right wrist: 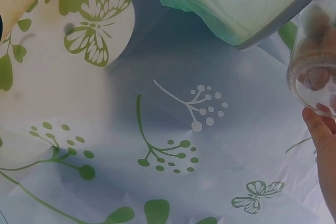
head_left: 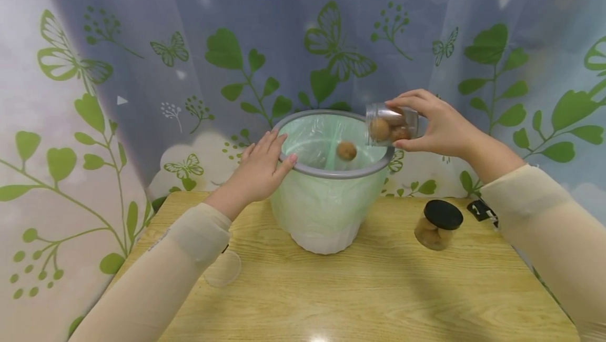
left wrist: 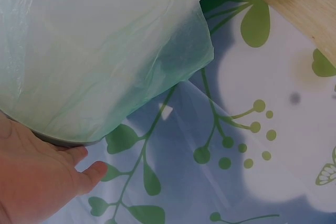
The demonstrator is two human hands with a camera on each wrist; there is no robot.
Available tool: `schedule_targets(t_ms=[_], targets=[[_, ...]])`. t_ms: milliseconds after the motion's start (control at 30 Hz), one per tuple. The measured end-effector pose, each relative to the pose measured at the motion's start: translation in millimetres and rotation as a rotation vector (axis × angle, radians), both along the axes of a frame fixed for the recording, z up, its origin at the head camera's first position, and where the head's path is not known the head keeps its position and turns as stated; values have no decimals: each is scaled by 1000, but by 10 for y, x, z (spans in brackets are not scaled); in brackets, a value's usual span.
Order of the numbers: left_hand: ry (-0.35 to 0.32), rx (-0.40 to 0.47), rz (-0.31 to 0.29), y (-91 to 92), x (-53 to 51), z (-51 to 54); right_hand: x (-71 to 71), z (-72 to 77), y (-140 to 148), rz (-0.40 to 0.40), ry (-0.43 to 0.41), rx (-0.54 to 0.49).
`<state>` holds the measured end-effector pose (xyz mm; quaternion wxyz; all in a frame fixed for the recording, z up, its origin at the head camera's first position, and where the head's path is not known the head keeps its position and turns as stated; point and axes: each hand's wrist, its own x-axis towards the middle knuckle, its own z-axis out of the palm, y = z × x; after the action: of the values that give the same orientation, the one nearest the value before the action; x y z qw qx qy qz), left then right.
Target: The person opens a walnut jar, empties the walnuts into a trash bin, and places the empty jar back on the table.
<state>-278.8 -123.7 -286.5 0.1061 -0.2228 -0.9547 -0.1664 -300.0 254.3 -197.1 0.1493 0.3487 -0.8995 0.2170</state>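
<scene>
A trash bin [head_left: 326, 242] with a grey rim and a pale green liner bag stands on the table. My left hand [head_left: 258, 171] rests on the left of its rim, fingers stretched out; the left wrist view shows the hand [left wrist: 42, 174] against the edge. My right hand [head_left: 440, 123] grips a clear jar [head_left: 408, 121], tipped sideways over the bin's right edge, its mouth facing left. Several brown round things, perhaps walnuts, are inside the jar. One brown ball [head_left: 346, 151], slightly blurred, appears in the air at the bin's opening. The bin's bottom inside is hidden.
A second jar [head_left: 433, 237] with a black lid [head_left: 443, 214] and brown contents stands on the wooden table [head_left: 331, 289], right of the bin. A clear round disc [head_left: 223, 268] lies near the left sleeve. A small black object [head_left: 482, 210] sits by the right sleeve. A patterned curtain [head_left: 284, 26] hangs behind.
</scene>
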Motion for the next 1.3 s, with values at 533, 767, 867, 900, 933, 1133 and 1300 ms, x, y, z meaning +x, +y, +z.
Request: schedule_targets(t_ms=[533,767,867,900,933,1133,1300], targets=[[-3,-4,2,13,7,3,-18,-49,-4,3,6,1],[1,5,-3,14,9,8,2,-10,-4,-2,0,7],[-1,8,-2,14,10,9,9,16,-7,6,4,-1],[-1,8,-3,13,10,8,10,23,-7,7,10,-6],[-1,6,-2,12,8,8,11,29,-8,8,14,-11],[7,-3,-2,7,-12,2,30,51,-3,-24,-96,37],[2,-2,-2,2,-15,-11,44,54,15,-48,-128,50]])
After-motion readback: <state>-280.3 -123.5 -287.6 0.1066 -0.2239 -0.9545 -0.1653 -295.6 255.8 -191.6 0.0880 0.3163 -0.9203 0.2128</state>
